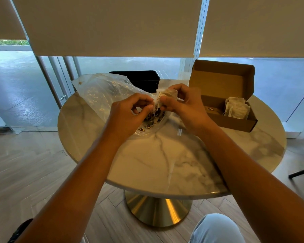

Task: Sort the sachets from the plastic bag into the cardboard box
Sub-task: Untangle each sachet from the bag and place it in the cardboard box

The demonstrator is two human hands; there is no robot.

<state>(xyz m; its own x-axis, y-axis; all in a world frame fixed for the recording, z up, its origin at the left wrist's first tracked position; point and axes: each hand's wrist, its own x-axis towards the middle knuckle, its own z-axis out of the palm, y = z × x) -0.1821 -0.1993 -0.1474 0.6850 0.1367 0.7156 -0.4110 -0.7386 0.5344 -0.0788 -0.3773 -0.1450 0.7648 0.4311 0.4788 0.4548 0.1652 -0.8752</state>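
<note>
— Hands?
— Left hand (130,112) and right hand (180,102) both raised over the round marble-topped table (165,163), fingers curled, pinching a small pale paper sachet (166,95) between them.
— Bag?
— Crumpled clear plastic bag (102,92) lying just behind the left hand, more sachets inside.
— Box?
— Open brown cardboard box (223,88) on the right, a stack of pale sachets (237,107) upright at its right end. Black rectangular tray (144,78) behind the bag.
</note>
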